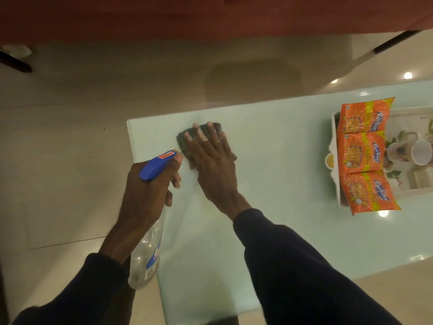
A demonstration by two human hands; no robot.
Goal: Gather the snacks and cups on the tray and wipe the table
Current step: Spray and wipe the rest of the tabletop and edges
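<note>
- Left hand (150,191) is clenched round the spray bottle (146,254).
- Right hand (210,165) lies flat, fingers straight and spread, pressing a cloth (181,143) onto the table (281,184).
- The cloth is mostly hidden beneath the palm.
- Snack packets (363,156) and a tipped cup (412,152) lie on the tray (334,141), which is cut off at the right edge.

**Mint table, orange packets**

The table (281,174) is a pale, glossy mint green with white glints. Near its far left corner lies a dark grey-green cloth (184,138). Just off its left edge, the spray bottle (150,249) is clear, with a blue-and-white label and a bright blue trigger head (155,165) bearing a red sticker. Toward the table's right end, three snack packets (365,156) are orange with yellow-green bands and blue logos. Under them is a white tray (334,146) printed with green leaves. The cup (412,153) on it is white with a faded floral print. Over the table's near side, a sleeve (293,266) is dark navy. Beyond the table are a beige tiled floor (70,113) and a rust-red sofa (210,15).
</note>
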